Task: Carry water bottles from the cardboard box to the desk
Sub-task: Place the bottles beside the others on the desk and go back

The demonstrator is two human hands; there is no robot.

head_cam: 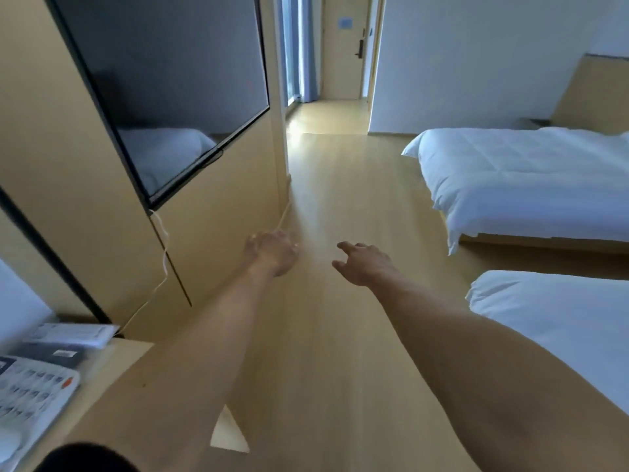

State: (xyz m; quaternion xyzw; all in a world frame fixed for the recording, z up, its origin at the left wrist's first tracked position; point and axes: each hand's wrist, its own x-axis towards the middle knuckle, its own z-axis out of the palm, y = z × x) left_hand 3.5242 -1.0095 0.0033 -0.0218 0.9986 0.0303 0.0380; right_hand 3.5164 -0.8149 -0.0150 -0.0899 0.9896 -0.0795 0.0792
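Observation:
Both my arms stretch forward over the wooden floor. My left hand [272, 252] hangs with loose fingers and holds nothing. My right hand [362, 262] is spread, fingers relaxed, and is empty as well. The light wooden desk [126, 356] shows at the lower left, under my left forearm. No water bottle and no cardboard box appear in the head view.
A white telephone [32, 391] and papers [73, 335] lie on the desk. A wall-mounted television [163, 83] hangs at the left with a white cable [163, 267] below it. Two white beds [524, 182] stand at the right. A hallway leads to a door [343, 46].

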